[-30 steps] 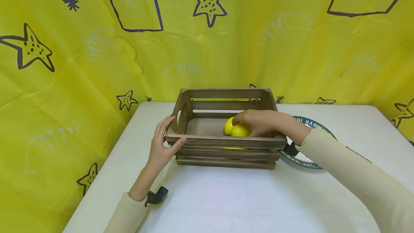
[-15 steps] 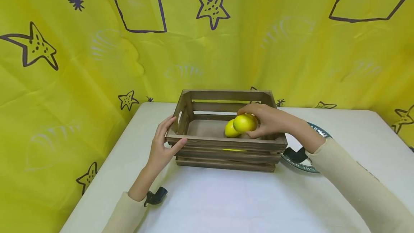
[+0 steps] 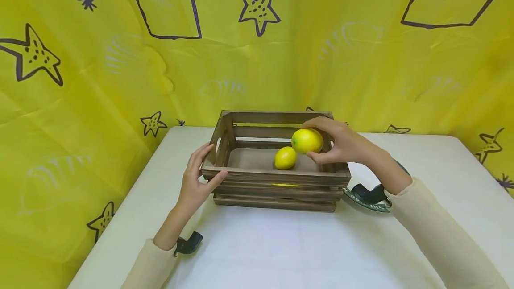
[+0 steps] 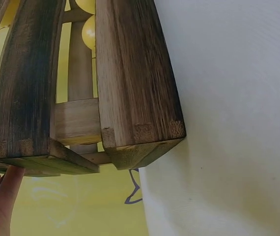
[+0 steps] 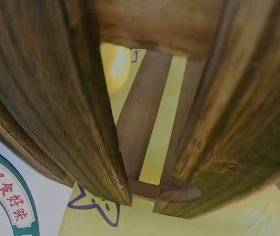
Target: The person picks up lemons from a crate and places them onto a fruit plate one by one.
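Observation:
A brown slatted wooden crate point(image 3: 277, 176) stands on the white table, and its slats fill much of both wrist views. My left hand point(image 3: 196, 182) grips its left end, thumb over the front rim; part of that hand point(image 4: 2, 199) shows low in the left wrist view. Above the crate's right part, my right hand point(image 3: 341, 142) holds a yellow lemon point(image 3: 307, 141) between thumb and fingers. Another lemon point(image 3: 285, 158) lies on the crate's floor, below and left of the held one.
Right of the crate, partly under my right wrist, lies a plate with a green rim point(image 3: 367, 204); its lettered rim point(image 5: 26, 196) shows in the right wrist view. A yellow curtain point(image 3: 225, 66) with starfish drawings hangs behind the table point(image 3: 257, 249).
My right hand has risen from inside the crate with one lemon, which is now apart from the other. My left hand has stayed on the crate's left end.

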`<state>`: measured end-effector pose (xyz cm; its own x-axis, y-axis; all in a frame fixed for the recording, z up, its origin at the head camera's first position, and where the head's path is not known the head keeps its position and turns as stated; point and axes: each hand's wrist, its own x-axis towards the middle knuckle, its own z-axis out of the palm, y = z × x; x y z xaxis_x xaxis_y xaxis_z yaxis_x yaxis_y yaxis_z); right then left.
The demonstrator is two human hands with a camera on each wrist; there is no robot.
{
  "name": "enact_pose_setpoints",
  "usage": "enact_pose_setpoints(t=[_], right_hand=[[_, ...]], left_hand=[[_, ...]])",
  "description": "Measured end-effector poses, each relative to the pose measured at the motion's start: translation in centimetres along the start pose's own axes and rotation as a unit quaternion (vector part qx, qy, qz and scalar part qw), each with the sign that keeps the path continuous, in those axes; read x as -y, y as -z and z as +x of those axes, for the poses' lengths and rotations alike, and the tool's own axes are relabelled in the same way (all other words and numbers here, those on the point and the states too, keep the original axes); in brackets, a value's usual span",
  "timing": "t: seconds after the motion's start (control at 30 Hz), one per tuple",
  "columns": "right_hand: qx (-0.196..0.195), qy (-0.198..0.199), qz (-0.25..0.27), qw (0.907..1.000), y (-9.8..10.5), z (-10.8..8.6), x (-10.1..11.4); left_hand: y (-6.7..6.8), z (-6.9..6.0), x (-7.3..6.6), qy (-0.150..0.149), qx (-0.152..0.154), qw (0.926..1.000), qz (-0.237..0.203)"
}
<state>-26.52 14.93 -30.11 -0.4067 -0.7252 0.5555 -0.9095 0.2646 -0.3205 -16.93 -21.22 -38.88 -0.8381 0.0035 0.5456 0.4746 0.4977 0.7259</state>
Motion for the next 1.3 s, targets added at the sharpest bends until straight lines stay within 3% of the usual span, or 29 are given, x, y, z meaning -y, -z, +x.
enact_pose_setpoints(t=[0.33, 0.63, 0.8, 1.17, 1.3], right_hand=[[-0.056, 0.009, -0.005, 0.9984, 1.8, -0.8, 0.1], [-0.087, -0.039, 0.007, 0.9954, 2.1, -2.7, 0.4], [-0.106, -0.076, 0.014, 0.9914, 3.1, -3.7, 0.4], [-0.147, -0.087, 0.043, 0.9843, 3.3, -5.5, 0.1], [-0.156, -0.11, 0.048, 0.9804, 3.4, -6.5, -0.1]], left_hand=[[0.0, 0.0, -0.1, 0.008, -0.005, 0.9999, -0.003], [0.6, -0.6, -0.1, 0.004, -0.015, 0.9997, 0.018], [0.1, -0.1, 0.0, -0.007, -0.016, 0.9998, 0.015], [0.1, -0.1, 0.0, -0.003, -0.022, 0.9997, 0.012], [0.0, 0.0, 0.1, -0.006, -0.02, 0.9997, 0.012]])
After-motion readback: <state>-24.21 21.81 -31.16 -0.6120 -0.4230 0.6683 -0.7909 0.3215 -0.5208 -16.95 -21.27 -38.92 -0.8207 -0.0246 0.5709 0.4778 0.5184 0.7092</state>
